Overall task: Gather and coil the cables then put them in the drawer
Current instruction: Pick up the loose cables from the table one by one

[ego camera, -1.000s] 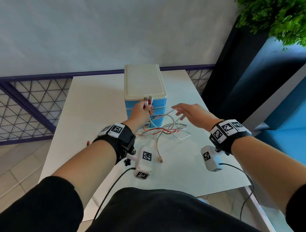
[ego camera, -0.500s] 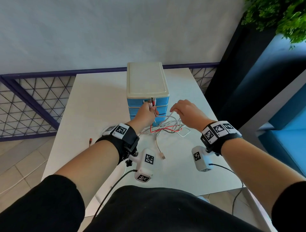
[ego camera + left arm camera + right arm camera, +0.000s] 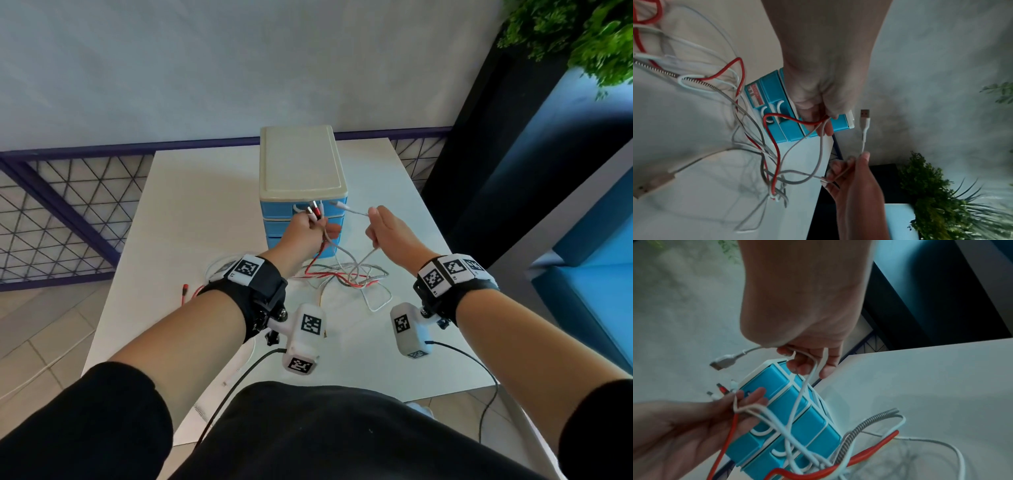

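A tangle of red, white and braided cables lies on the white table in front of a small drawer unit with shut blue drawers. My left hand is raised before the top drawer and grips a bundle of cable ends; their red and white plugs stick up from my fist. My right hand, just to the right, pinches a white cable whose USB plug points toward the left hand. Both held cables trail down into the tangle.
A loose red cable end lies near the table's left edge, behind my left wrist. A mesh railing runs on the left. A dark panel, blue seat and plant stand on the right.
My right hand, open above the tangle a second ago, has closed on a white cable and lifted its plug end up beside the left hand. The left hand kept its bundle.
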